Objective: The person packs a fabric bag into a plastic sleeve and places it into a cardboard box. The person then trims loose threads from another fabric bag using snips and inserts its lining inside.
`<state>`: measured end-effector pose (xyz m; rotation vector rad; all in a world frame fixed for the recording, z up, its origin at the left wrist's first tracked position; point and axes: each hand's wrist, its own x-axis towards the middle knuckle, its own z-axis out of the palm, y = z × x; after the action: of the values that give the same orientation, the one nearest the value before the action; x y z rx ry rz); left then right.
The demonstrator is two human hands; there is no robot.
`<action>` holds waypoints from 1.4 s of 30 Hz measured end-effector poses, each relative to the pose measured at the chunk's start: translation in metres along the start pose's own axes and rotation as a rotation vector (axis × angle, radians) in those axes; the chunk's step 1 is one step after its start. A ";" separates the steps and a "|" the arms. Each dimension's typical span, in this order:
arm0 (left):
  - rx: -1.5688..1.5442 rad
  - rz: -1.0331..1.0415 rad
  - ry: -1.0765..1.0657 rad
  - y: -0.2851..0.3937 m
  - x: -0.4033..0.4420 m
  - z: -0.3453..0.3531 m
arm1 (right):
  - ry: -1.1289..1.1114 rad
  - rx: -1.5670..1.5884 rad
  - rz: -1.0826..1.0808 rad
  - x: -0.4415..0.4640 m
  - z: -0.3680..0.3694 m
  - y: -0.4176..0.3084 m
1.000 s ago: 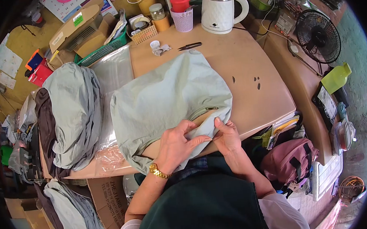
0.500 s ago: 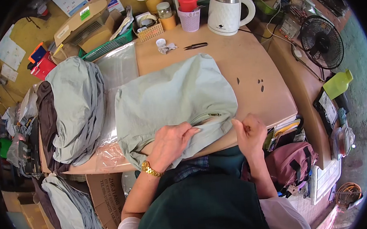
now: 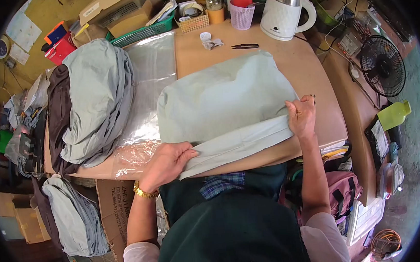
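A pale grey-green cloth piece [image 3: 222, 96] lies on the table in front of me, its near edge turned up as a long folded band [image 3: 242, 141]. My left hand [image 3: 170, 161] pinches the left end of that band between thumb and fingers; a gold watch is on this wrist. At the band's right end, my right hand [image 3: 302, 116] is closed on the cloth, thumb on top. Both hands hold the edge stretched between them. The small zip seen before is hidden now.
Left of the cloth, a clear plastic sheet [image 3: 151, 62] lies beside a pile of grey-green and dark brown cloth [image 3: 98, 100]. Thread snips [image 3: 245, 46], crumpled paper [image 3: 212, 42] and a white kettle [image 3: 282, 16] are at the back. A black fan [image 3: 383, 65] stands right.
My right hand has moved up and right and taken hold of the edge. My left hand has moved left and slightly down. The near edge is pulled straight, and the zip has gone from sight.
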<state>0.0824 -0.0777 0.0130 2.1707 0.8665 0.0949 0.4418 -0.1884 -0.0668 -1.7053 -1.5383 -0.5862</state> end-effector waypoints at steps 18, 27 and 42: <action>-1.026 0.074 -0.561 -0.013 0.013 0.087 | -0.179 0.342 -0.121 0.067 -0.013 -0.098; -2.185 0.111 0.238 -0.043 0.069 0.089 | -0.288 0.368 -0.018 0.008 -0.031 -0.084; -2.098 0.101 0.140 -0.006 0.056 0.105 | -0.279 0.178 -0.062 0.037 -0.008 -0.144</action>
<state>0.1571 -0.1081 -0.0752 0.2000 0.2545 0.7824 0.3085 -0.1724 -0.0017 -1.6589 -1.7861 -0.2387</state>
